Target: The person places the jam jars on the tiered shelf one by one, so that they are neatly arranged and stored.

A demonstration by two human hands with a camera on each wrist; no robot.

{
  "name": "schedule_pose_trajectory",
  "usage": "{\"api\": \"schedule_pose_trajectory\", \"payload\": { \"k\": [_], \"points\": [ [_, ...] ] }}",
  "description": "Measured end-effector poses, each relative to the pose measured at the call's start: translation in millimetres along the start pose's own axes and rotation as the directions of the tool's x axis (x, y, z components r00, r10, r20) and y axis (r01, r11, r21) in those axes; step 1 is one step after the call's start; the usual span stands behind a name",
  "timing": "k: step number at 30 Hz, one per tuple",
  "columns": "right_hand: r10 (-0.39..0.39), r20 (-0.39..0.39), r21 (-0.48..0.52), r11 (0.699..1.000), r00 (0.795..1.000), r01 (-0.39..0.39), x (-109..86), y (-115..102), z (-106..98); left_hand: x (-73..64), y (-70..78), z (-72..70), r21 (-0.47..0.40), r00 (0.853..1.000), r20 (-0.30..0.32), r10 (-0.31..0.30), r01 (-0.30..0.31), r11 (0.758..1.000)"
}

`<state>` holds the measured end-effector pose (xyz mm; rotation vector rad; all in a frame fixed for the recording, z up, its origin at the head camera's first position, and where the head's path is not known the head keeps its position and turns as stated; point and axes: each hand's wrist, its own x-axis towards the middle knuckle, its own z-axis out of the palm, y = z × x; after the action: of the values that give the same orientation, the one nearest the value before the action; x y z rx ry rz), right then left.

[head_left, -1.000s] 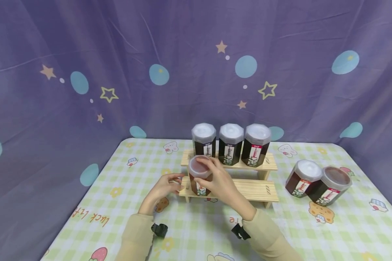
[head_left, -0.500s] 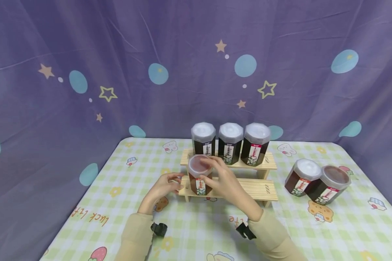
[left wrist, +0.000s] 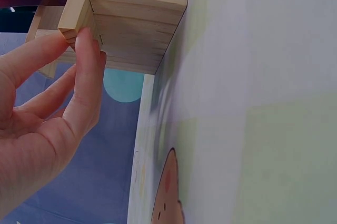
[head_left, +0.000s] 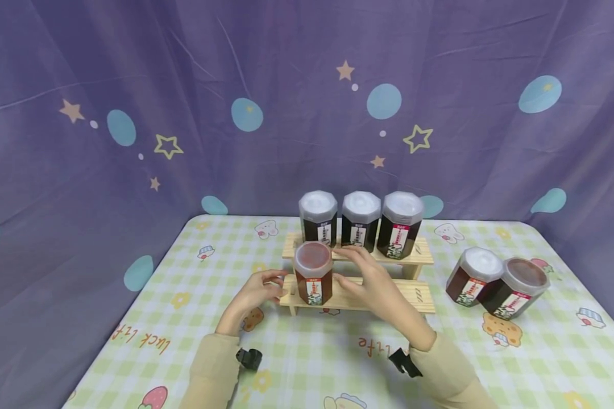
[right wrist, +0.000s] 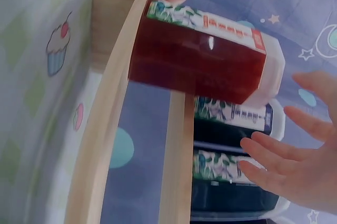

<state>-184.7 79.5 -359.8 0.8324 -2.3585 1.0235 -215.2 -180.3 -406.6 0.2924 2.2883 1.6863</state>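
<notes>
A two-tier wooden rack (head_left: pixel 378 295) stands on the table. My left hand (head_left: pixel 258 292) pinches the left end of its lower step; in the left wrist view the thumb and fingertips (left wrist: pixel 84 39) meet at the wooden corner. Upright at the left of that step is a reddish-brown jar (head_left: pixel 323 284) with a translucent lid and a label on its front. To the right of this jar, my right hand (head_left: pixel 376 284) is held with fingers spread and nothing in them. The right wrist view has a gap between those fingers (right wrist: pixel 274 150) and the jar's lid.
Three dark jars with whitish lids, one of them a red-labelled jar (head_left: pixel 400 230), line the upper step. Two more jars, a brown one (head_left: pixel 465 284) and a darker one (head_left: pixel 514 295), stand at the right on the checked tablecloth (head_left: pixel 297 363). A purple curtain (head_left: pixel 297 165) hangs behind.
My right hand has let go of the reddish-brown jar and moved off to the right. The jar stays on the lower step, and my left hand keeps its place at the rack's end.
</notes>
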Motion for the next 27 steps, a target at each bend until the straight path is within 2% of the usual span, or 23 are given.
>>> {"api": "schedule_pose_trajectory", "payload": {
  "k": [7,17,23,27],
  "points": [
    [-0.014,-0.005,-0.027,1.0,1.0,0.014,-6.8,9,-12,-0.3,1.1,0.3,0.005,1.0,-0.008,-0.01,0.01,1.0],
    [0.0,-0.02,-0.063,0.998,1.0,-0.001,-18.8,20,-29,13.4,-25.3,-3.6,-0.002,1.0,-0.021,0.009,-0.009,1.0],
    [-0.01,-0.044,-0.087,0.996,0.999,0.006,-25.7,29,-40,14.3,-25.6,-2.7,-0.003,1.0,-0.024,-0.009,0.009,1.0],
    [-0.005,-0.051,-0.107,0.994,0.999,0.0,-30.2,33,-48,11.5,-19.4,-2.8,-0.016,1.0,-0.016,-0.013,0.013,1.0]
  ]
}}
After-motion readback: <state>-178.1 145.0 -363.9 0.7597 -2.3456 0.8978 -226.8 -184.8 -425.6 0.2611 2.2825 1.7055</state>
